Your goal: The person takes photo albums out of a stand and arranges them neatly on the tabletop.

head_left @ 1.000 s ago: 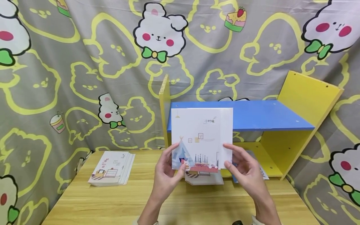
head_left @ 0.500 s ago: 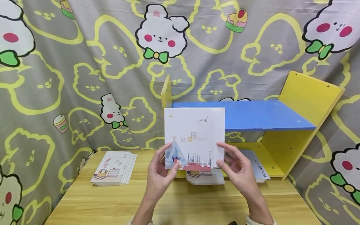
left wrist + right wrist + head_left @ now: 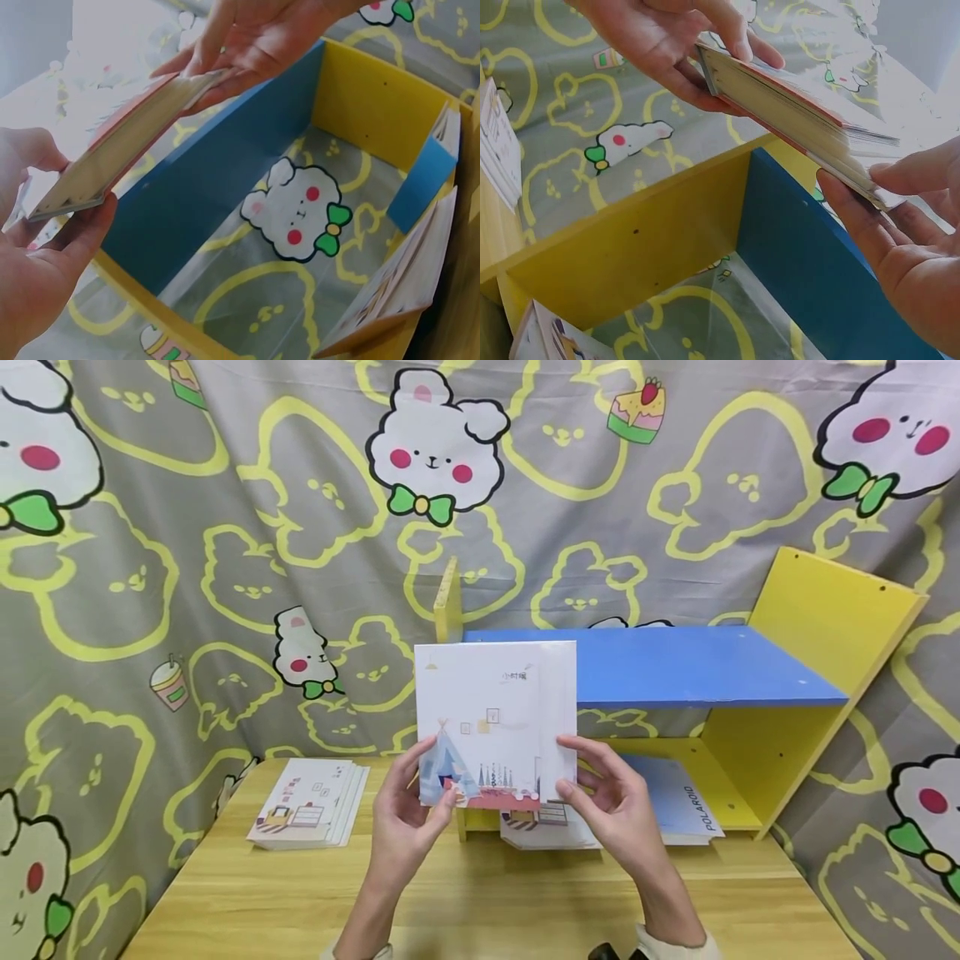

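Note:
Both hands hold up a thick, square white book (image 3: 480, 693), its cover printed with a blue tent and a red rug, above the table. My left hand (image 3: 408, 818) grips its lower left edge, thumb on the cover and fingers behind. On the lower right edge, my right hand (image 3: 618, 806) pinches it the same way. From the left wrist view, the book (image 3: 124, 142) appears edge-on with a thick page block. In the right wrist view, some inner leaves of the book (image 3: 780, 105) stand slightly apart near the right hand.
A stack of white illustrated books (image 3: 307, 802) lies at the table's left. Behind the hands stands a yellow shelf unit (image 3: 795, 693) with a blue board (image 3: 697, 668). At its base lie another illustrated stack (image 3: 547, 831) and a blue-grey POLAROID book (image 3: 678, 802). A patterned curtain (image 3: 585, 527) hangs behind.
Both hands and the book have shifted left, uncovering more of the POLAROID book. The grip looks the same, and the surrounding stacks stay put.

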`<state>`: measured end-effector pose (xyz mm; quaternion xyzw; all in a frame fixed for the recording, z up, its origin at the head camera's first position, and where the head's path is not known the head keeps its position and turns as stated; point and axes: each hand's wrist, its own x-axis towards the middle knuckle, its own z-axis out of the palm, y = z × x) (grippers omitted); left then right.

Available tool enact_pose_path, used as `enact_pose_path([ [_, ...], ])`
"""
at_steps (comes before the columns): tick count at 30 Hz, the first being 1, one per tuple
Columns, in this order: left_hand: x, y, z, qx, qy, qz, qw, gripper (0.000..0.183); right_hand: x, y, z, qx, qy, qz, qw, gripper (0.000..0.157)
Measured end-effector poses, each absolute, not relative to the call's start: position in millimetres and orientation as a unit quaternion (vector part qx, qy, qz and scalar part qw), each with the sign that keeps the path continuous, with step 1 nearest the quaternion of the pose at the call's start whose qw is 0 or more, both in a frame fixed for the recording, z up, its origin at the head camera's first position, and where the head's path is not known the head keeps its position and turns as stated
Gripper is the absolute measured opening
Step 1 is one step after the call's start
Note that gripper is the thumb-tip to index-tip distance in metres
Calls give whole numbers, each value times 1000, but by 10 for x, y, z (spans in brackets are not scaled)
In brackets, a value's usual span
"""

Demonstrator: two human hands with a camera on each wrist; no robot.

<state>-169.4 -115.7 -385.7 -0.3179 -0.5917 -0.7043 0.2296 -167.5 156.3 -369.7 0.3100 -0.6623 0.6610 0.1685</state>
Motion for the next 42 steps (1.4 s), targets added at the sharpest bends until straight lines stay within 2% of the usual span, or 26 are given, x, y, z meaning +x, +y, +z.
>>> enact_pose_path([
  [16, -1611, -1416, -3824, -281, -611, -702, 235, 68, -1705, 1309, -3674, 318, -644, 680, 148, 52],
  [26, -1606, -1565, -3805, -301, -583, -707, 262, 67, -1754, 1122, -3674, 342, -626, 683, 159, 50],
  [42, -1564, -1783, -3801, -254, -592, -717, 266, 67, -1825, 812, -3728, 379, -600, 677, 198, 49],
])
